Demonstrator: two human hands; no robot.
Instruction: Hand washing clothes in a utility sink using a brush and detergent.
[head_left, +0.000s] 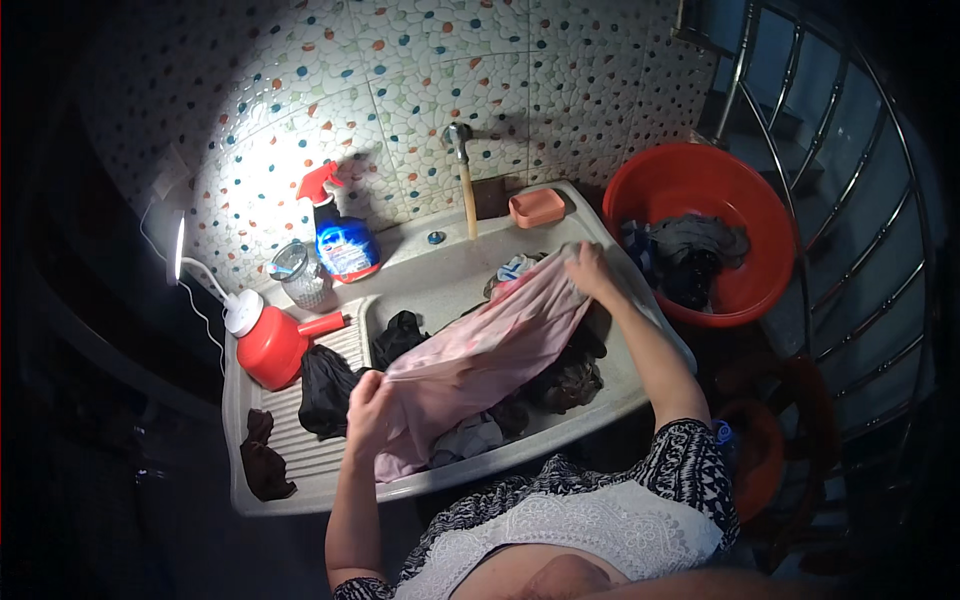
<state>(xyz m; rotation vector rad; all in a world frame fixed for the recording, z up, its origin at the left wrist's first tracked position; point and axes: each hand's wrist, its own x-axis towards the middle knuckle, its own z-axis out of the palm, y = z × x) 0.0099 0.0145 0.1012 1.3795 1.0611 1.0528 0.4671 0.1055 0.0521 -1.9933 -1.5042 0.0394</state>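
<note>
A pink cloth garment (480, 352) is stretched slantwise across a laundry sink (439, 277). My left hand (371, 409) grips its near left end, beside the ribbed washboard (281, 420). At the far right end, my right hand (591, 271) clutches a bunched part of the cloth, near the sink's right wall. Beneath the garment lie dark clothes (574, 382) and a grey cloth (469, 439), partly hidden by it. A black cloth (326, 394) rests on the washboard next to my left hand, and a brown cloth (264, 457) lies at the board's left edge.
A faucet (459, 139) with a hose, a pink soap dish (537, 206), a blue spray bottle (346, 244) and a glass cup (304, 277) stand along the back. A lit lamp (178, 247) sits by a red ladle (274, 349). Right, a red basin (757, 247) holds clothes beside a metal railing (862, 172).
</note>
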